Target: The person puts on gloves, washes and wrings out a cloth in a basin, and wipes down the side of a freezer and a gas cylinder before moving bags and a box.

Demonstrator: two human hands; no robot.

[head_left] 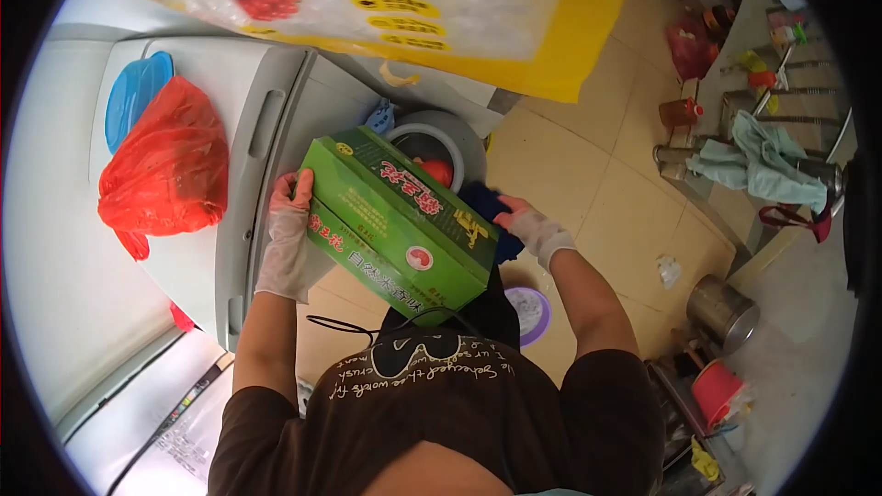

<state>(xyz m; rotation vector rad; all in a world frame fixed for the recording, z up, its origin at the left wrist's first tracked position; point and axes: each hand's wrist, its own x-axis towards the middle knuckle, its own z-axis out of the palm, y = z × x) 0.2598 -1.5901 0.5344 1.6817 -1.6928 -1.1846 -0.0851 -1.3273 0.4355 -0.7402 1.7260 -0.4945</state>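
A green cardboard box with printed characters is held tilted in front of my body. My left hand, in a thin translucent glove, grips the box's left end, fingers bent over its edge. My right hand, gloved the same way, is closed on a dark blue cloth beside the box's right end. Part of that cloth is hidden behind the box. Just beyond the box stands a grey round bin with something red inside.
A red plastic bag and a blue basin rest on the white appliance at left. A large yellow-edged bag hangs close overhead. On the floor are a purple-rimmed basin and a metal pot. A teal cloth drapes over a rack.
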